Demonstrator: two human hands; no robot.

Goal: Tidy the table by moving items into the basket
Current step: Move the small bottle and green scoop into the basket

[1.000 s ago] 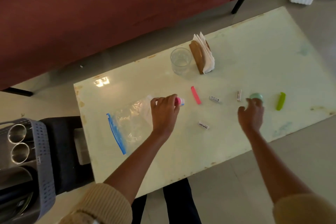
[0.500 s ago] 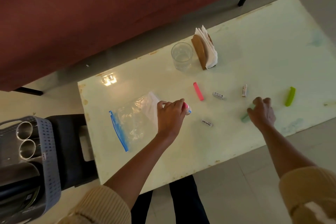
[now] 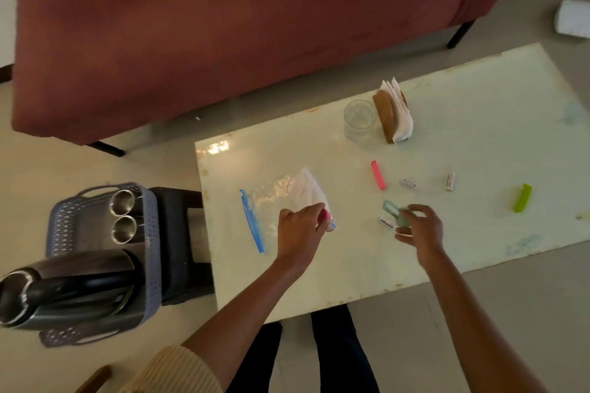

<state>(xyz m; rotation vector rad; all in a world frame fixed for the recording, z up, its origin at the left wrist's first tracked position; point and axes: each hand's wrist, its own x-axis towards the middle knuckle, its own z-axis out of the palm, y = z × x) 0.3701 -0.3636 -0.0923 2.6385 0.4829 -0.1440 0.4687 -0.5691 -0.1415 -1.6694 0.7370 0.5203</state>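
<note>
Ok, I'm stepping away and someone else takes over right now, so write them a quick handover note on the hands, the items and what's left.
Left hand grips a small pink-tipped item by the zip bag.
Right hand pinches a teal clip.
The basket, on a stool left of the table, holds two steel cups and a dark flask.
Done: neither held item is in the basket yet.
Left on the table: zip bag, pink clip, green clip, three small white tubes, glass, napkin holder.
</note>
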